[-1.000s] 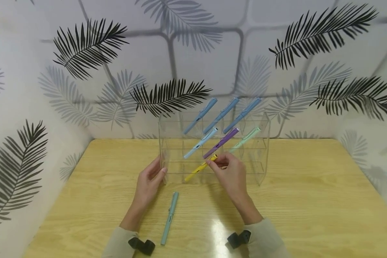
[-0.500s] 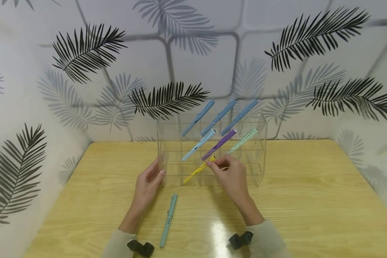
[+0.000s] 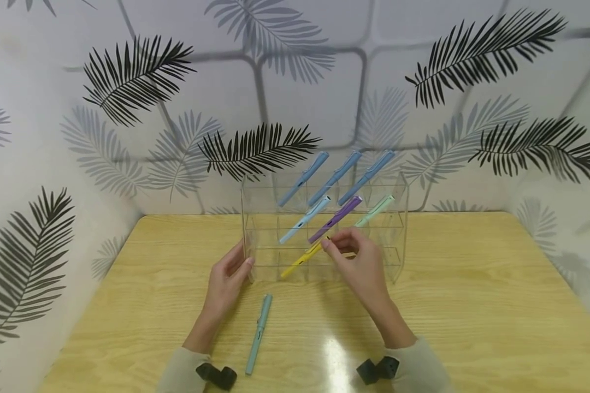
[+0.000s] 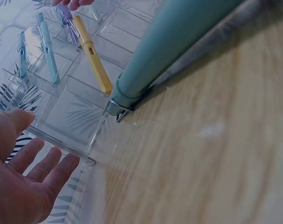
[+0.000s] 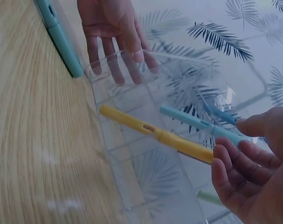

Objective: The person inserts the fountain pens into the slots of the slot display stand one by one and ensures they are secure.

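A clear tiered pen stand (image 3: 263,228) stands on the table. My left hand (image 3: 226,278) holds its left side panel, thumb in front and fingers behind. On the lowest tier a yellow fountain pen (image 3: 302,261) lies slanted, cap end up to the right. My right hand (image 3: 361,262) is at that cap end; in the right wrist view its thumb stands apart from its fingers (image 5: 220,170), which overlap the pen's tip. The middle tier carries a light blue pen (image 3: 305,220), a purple pen (image 3: 335,219) and a mint green pen (image 3: 375,210), partly behind my right hand.
Three blue pens, such as the middle blue pen (image 3: 335,178), rest on the top tier. A teal pen (image 3: 259,334) lies on the wooden table (image 3: 472,305) in front of the stand, near my left forearm. A leaf-patterned wall (image 3: 305,98) rises behind.
My right hand has shifted slightly right, its thumb and fingers coming off the yellow pen's cap. The yellow pen stays on the lowest tier. My left hand keeps its place.
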Demonstrator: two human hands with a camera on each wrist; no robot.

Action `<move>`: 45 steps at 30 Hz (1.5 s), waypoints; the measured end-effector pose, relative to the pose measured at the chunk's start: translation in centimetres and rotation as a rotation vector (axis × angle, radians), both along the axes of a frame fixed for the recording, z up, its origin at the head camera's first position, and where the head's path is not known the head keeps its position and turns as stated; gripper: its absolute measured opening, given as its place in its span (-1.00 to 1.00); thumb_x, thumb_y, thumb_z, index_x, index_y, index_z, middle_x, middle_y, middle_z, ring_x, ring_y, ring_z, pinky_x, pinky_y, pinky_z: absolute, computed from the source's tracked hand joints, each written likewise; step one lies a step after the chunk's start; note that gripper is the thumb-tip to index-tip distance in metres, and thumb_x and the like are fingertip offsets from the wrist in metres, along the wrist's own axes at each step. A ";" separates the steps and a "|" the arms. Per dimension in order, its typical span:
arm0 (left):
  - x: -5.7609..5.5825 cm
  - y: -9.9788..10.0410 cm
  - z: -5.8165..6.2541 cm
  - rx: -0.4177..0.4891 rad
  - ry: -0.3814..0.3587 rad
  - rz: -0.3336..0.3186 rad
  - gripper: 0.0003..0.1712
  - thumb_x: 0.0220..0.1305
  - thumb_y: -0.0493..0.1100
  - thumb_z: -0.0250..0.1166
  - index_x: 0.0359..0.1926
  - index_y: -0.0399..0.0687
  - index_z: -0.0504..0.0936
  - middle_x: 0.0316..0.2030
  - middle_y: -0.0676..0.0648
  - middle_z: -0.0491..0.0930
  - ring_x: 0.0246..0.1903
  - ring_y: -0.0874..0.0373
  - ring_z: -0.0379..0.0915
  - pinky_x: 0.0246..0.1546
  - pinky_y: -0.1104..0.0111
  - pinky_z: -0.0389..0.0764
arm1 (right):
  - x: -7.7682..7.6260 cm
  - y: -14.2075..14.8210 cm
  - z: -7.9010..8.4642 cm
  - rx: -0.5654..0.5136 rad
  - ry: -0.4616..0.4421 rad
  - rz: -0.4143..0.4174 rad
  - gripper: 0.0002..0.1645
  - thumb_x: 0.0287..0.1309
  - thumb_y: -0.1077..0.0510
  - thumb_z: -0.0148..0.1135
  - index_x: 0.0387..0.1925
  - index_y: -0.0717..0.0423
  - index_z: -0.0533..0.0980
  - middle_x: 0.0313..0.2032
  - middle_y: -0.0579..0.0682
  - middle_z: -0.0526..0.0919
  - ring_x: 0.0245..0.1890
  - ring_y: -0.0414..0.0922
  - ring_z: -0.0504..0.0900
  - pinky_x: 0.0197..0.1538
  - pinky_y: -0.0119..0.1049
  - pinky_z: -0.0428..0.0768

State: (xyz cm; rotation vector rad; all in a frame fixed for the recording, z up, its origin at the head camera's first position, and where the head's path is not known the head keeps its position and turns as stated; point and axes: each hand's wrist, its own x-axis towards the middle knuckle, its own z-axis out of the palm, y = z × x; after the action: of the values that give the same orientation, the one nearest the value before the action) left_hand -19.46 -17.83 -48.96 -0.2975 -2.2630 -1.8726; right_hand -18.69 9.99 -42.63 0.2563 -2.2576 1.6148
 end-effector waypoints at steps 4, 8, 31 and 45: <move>0.0 0.0 0.1 0.002 -0.012 -0.004 -0.38 0.52 -0.22 0.23 0.50 -0.23 0.32 0.39 -0.26 0.40 0.35 -0.14 0.39 0.22 0.35 0.54 | 0.6 -0.7 -0.1 -0.059 -0.022 0.110 -0.85 0.31 0.20 0.41 -0.20 0.20 0.62 -0.36 0.05 0.76 -0.38 0.09 0.75 -0.35 -0.26 0.78; 0.0 -0.1 0.2 -0.004 -0.011 -0.001 -0.39 0.52 -0.24 0.22 0.50 -0.24 0.32 0.39 -0.26 0.40 0.34 -0.13 0.41 0.23 0.32 0.54 | 1.2 -2.2 -0.7 -0.077 -0.122 0.260 -0.82 0.35 0.23 0.35 -0.08 0.24 0.60 -0.34 0.08 0.78 -0.38 0.17 0.76 -0.37 -0.10 0.79; 0.3 0.0 0.6 -0.013 -0.073 0.010 -0.39 0.53 -0.16 0.23 0.51 -0.14 0.34 0.40 -0.24 0.41 0.34 -0.15 0.41 0.20 0.20 0.59 | 3.3 -7.8 -5.3 0.285 -0.221 0.346 -0.52 0.25 0.12 0.45 0.11 0.27 0.56 -0.24 0.00 0.66 -0.29 -0.14 0.64 -0.22 -0.36 0.67; 0.3 0.0 0.3 -0.027 -0.065 0.023 -0.38 0.53 -0.17 0.23 0.51 -0.19 0.33 0.43 -0.22 0.36 0.36 -0.14 0.38 0.23 0.17 0.56 | 4.4 -9.9 -5.9 0.543 -0.195 0.285 -0.28 0.00 -0.12 0.60 0.11 0.19 0.60 -0.29 -0.14 0.55 -0.25 -0.18 0.46 -0.20 -0.30 0.47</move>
State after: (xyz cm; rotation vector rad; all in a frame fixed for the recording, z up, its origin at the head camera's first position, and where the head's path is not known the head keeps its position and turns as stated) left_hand -19.21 -17.84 -48.67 -0.2175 -2.3250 -1.8678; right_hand -14.32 0.14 -48.55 0.6020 -2.8923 1.1459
